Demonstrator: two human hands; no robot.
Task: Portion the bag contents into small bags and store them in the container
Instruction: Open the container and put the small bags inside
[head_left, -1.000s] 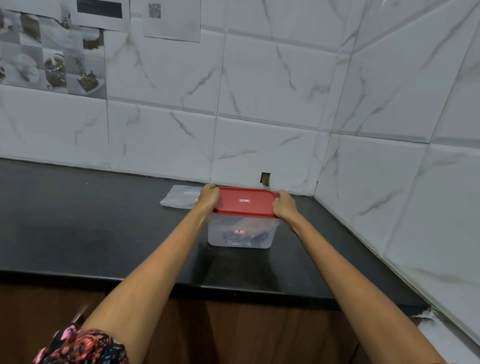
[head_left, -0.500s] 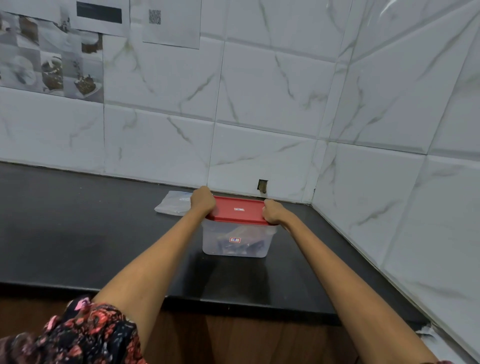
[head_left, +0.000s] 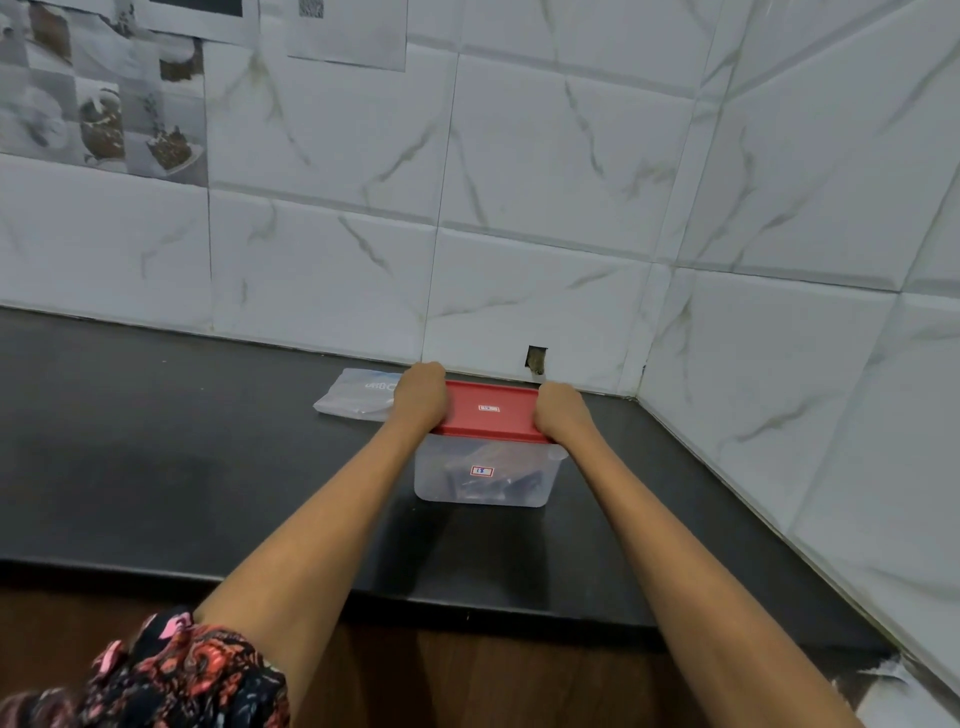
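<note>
Red lid (head_left: 488, 410): we are clamping our left hand (head_left: 420, 396) and right hand (head_left: 562, 413) over its ends, atop the clear container (head_left: 483, 475); a plastic bag (head_left: 358, 394) is lying just beyond our left hand.

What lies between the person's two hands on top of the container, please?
In the head view, only the red lid spans the stretch between the left hand and the right hand, each gripping one end of it.

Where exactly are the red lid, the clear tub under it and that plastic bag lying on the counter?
red lid (head_left: 488, 413): head view, middle of its top face, between the hands.
clear tub (head_left: 441, 478): head view, its front wall, left of the sticker.
plastic bag (head_left: 358, 395): head view, its flat middle, on the counter.
</note>
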